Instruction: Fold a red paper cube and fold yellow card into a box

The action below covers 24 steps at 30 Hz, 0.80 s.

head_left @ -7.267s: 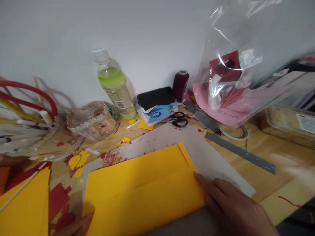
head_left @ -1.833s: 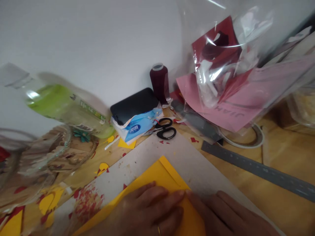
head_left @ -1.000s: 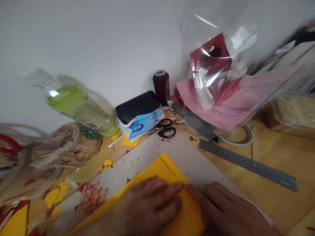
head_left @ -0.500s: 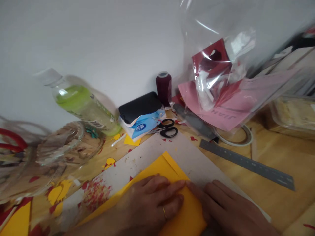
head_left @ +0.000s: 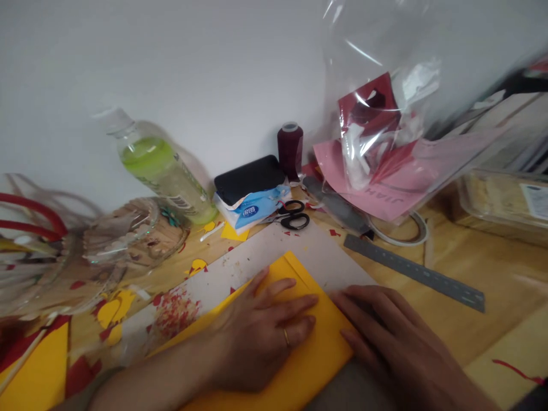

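Observation:
A sheet of yellow paper (head_left: pixel 317 371) lies at a slant on a grey board (head_left: pixel 342 260), with a narrow crease or strip along its upper right edge. My left hand (head_left: pixel 261 337), a ring on one finger, rests flat on the sheet with its fingers spread. At the sheet's right edge is my right hand (head_left: pixel 385 331), its fingers stretched out and its thumb apart, touching the paper's edge. Part of the sheet is hidden under both hands.
Black-handled scissors (head_left: pixel 295 221), a blue tissue pack (head_left: pixel 250 210) with a phone (head_left: pixel 250 180), a thread spool (head_left: pixel 290 151) and a tilted bottle (head_left: pixel 166 177) stand behind. A metal ruler (head_left: pixel 415 272) and a tape roll (head_left: pixel 422 228) lie right. Red and yellow scraps (head_left: pixel 115 308) lie left.
My left hand's fingers have spread out on the yellow paper. My right hand has drawn away from the left, toward the paper's right edge. The view has shifted slightly.

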{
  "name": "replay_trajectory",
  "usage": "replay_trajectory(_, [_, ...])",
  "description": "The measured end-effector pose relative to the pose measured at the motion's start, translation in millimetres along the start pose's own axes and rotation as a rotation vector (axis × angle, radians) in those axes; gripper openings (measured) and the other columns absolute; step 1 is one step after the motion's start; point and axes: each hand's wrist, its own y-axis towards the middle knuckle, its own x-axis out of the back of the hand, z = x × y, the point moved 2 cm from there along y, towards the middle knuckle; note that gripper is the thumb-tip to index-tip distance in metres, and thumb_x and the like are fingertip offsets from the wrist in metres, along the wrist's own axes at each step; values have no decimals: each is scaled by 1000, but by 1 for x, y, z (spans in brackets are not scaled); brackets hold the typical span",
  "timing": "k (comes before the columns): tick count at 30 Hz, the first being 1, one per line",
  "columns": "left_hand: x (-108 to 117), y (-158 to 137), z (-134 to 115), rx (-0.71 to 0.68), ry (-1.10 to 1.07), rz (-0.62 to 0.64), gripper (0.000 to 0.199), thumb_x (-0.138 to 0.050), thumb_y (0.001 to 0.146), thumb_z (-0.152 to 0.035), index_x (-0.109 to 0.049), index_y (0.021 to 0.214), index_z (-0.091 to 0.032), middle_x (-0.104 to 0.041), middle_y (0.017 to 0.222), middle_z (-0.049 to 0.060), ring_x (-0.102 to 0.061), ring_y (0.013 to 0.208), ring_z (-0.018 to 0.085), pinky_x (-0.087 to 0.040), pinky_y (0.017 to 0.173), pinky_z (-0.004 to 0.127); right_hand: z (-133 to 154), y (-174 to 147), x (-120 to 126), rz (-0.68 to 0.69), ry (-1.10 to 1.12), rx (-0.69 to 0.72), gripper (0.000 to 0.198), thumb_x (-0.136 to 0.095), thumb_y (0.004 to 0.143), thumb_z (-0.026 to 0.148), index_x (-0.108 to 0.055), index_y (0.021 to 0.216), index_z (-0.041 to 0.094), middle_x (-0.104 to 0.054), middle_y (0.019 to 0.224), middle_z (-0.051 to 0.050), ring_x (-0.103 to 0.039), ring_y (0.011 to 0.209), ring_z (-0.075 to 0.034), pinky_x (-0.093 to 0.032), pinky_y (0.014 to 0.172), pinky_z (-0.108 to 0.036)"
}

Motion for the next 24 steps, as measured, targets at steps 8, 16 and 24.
replay_trajectory(8, [0,0,1,-4,-20,17,30,-41,90,-23,-53,118,-24,-47,140,-2,-36,129,28,-19,107,57,28,-16,0,28,-136,288,60,-43,87,54,-56,120,5,-59,125,-13,-54,116,-22,-52,84,-32])
replay_trajectory(16, [3,2,1,3,-44,65,36,-39,92,-24,-49,126,-25,-48,139,1,-36,129,30,-23,103,60,29,-28,-7,174,-66,237,96,-48,78,65,-21,143,-1,-44,139,-19,-37,131,-26,-44,95,-40])
replay_trajectory(24, [5,1,1,-20,-23,72,35,-36,93,-26,-49,126,-24,-46,140,0,-35,129,29,-22,103,61,42,-34,-1,157,-54,270,96,-46,79,67,-20,145,3,-45,138,-17,-39,130,-25,-40,97,-41])
